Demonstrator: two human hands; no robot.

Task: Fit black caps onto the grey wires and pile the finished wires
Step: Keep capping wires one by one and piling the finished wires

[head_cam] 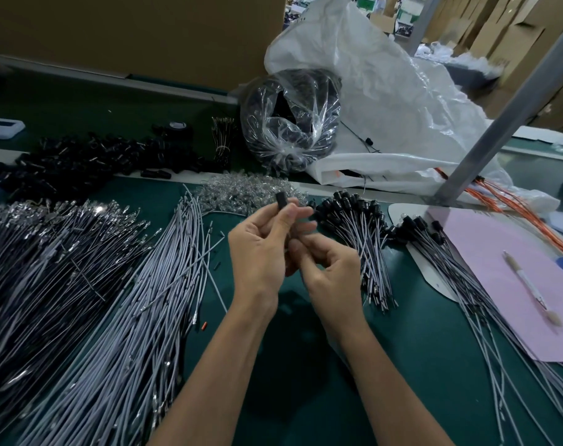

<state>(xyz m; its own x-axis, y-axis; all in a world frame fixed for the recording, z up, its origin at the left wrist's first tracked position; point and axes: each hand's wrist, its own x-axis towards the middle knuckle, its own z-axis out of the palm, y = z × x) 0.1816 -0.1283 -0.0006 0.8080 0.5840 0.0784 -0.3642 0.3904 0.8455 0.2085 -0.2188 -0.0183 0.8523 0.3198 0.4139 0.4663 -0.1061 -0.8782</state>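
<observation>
**One cap held up, wires in heaps**

A small black cap (281, 201) stands upright, pinched at the fingertips of the left hand (261, 249). Bare grey wires (138, 317) lie fanned in a long heap on the left. Finished wires (354, 233), capped black at their far ends, lie piled on the right.

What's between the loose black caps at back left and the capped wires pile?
A heap of small clear parts, seen in the head view.

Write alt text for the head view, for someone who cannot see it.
Two hands work over a green table: the left hand pinches a black cap, and the right hand curls just below it. Bare grey wires lie at left; capped wires are piled at right.
</observation>
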